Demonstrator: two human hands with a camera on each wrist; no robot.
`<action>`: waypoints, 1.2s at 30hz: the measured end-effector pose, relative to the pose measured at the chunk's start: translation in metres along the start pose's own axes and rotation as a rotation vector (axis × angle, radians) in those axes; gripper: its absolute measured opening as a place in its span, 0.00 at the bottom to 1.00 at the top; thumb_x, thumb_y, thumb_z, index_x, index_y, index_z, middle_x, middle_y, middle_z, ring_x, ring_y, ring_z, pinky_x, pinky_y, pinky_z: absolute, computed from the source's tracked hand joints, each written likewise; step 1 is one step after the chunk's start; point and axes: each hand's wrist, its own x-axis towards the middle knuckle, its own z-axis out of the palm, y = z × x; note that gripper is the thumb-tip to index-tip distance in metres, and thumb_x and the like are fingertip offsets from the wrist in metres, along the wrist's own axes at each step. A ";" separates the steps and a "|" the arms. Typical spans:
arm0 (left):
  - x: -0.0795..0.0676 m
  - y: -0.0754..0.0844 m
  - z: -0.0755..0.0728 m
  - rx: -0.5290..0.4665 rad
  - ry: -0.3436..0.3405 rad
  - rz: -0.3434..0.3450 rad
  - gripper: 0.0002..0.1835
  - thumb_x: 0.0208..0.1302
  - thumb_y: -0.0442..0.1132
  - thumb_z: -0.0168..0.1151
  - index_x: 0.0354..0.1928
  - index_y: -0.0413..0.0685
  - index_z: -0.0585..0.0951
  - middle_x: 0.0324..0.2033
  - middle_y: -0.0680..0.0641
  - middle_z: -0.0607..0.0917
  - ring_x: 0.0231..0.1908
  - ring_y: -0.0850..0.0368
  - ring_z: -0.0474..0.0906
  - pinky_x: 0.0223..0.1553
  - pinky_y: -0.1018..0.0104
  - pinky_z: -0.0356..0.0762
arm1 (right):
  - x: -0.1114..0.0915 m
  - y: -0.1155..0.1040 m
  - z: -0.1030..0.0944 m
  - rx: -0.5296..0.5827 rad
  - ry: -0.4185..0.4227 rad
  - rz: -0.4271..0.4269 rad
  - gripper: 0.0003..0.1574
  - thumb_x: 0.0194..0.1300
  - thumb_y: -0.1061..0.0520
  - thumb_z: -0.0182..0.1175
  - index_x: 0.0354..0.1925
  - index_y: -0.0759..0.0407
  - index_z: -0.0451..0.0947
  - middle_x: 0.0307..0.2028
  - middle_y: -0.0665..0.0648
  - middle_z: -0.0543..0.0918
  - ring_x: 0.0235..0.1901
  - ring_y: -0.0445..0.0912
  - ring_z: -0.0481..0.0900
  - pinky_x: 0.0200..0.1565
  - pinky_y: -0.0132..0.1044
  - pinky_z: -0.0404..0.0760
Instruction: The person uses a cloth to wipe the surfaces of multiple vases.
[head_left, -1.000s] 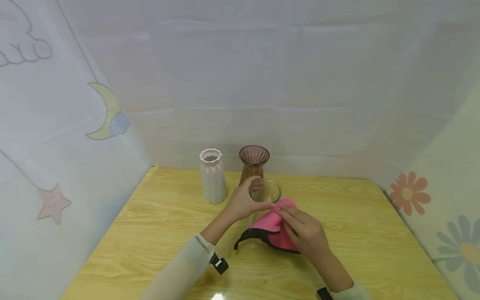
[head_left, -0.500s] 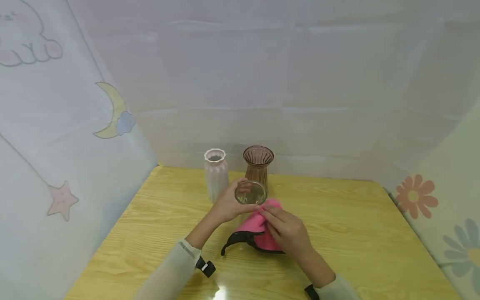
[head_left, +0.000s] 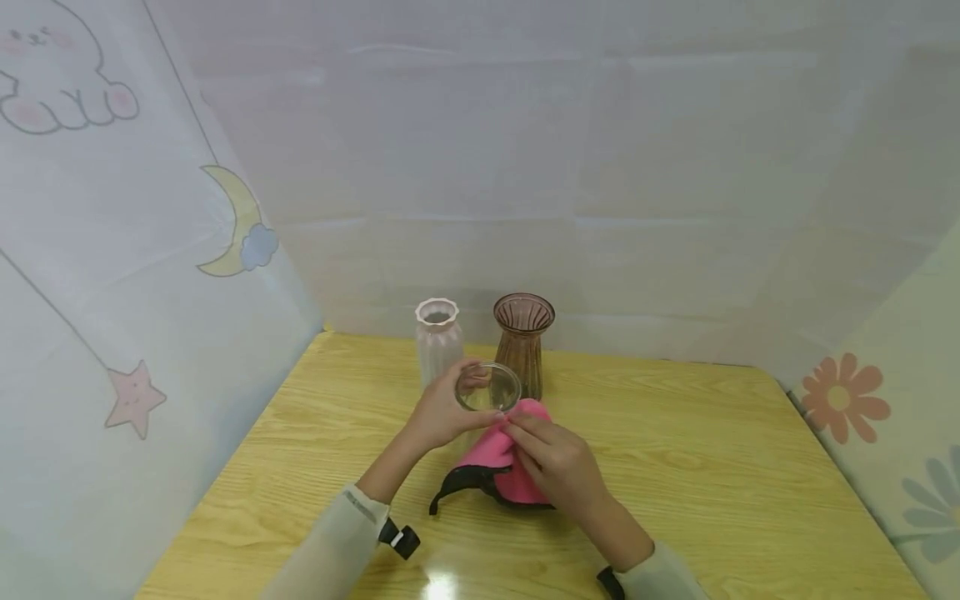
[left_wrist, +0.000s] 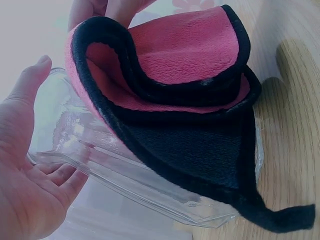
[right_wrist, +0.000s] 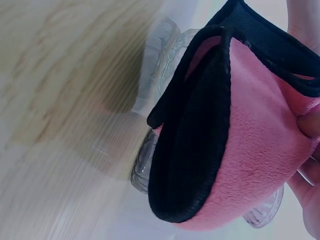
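My left hand point(head_left: 438, 414) grips a clear glass vase point(head_left: 487, 392) just below its rim, thumb on the near side and fingers round the far side. In my right hand point(head_left: 564, 464) a pink cloth point(head_left: 491, 450) with black edging is pinched against the outside of the vase, close under the rim. The left wrist view shows the cloth point(left_wrist: 185, 50) folded over and draped along the glass point(left_wrist: 75, 125), its dark underside and a black loop hanging down. Most of the vase's lower body is hidden behind the cloth in the head view.
A pale pink-white ribbed vase point(head_left: 440, 343) stands behind my left hand. Beside it is a brownish-purple glass vase point(head_left: 522, 354) with a flared rim. The wooden table point(head_left: 675, 450) meets a fabric backdrop point(head_left: 465, 167) at the back and sides.
Both hands, with the clear vase and the cloth, have shifted left relative to the two standing vases. The grips look the same, and the head view has turned slightly.
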 end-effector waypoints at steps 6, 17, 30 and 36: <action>-0.002 -0.002 -0.005 0.000 0.002 -0.016 0.50 0.48 0.47 0.83 0.71 0.42 0.66 0.62 0.43 0.80 0.61 0.47 0.78 0.63 0.43 0.73 | -0.002 -0.002 0.004 -0.006 -0.049 0.019 0.22 0.81 0.55 0.47 0.49 0.61 0.87 0.46 0.57 0.89 0.45 0.49 0.88 0.44 0.39 0.86; -0.003 -0.003 -0.011 0.015 0.003 -0.015 0.50 0.50 0.48 0.82 0.71 0.41 0.67 0.62 0.43 0.80 0.61 0.47 0.78 0.63 0.44 0.73 | -0.011 -0.003 0.010 -0.010 -0.124 0.034 0.11 0.65 0.61 0.66 0.47 0.58 0.88 0.44 0.55 0.89 0.43 0.48 0.89 0.43 0.38 0.86; -0.003 -0.007 -0.020 0.053 -0.010 -0.014 0.49 0.51 0.50 0.81 0.72 0.43 0.67 0.62 0.49 0.81 0.61 0.51 0.78 0.63 0.46 0.73 | -0.015 -0.008 0.014 -0.016 -0.282 0.086 0.17 0.52 0.62 0.77 0.43 0.55 0.89 0.42 0.53 0.90 0.43 0.45 0.88 0.42 0.37 0.86; -0.003 -0.008 -0.028 0.061 -0.071 -0.003 0.49 0.53 0.52 0.80 0.73 0.46 0.65 0.64 0.45 0.80 0.62 0.50 0.77 0.64 0.46 0.73 | -0.017 -0.008 0.015 0.003 -0.312 0.089 0.16 0.54 0.62 0.76 0.43 0.55 0.89 0.42 0.52 0.90 0.43 0.44 0.88 0.42 0.37 0.86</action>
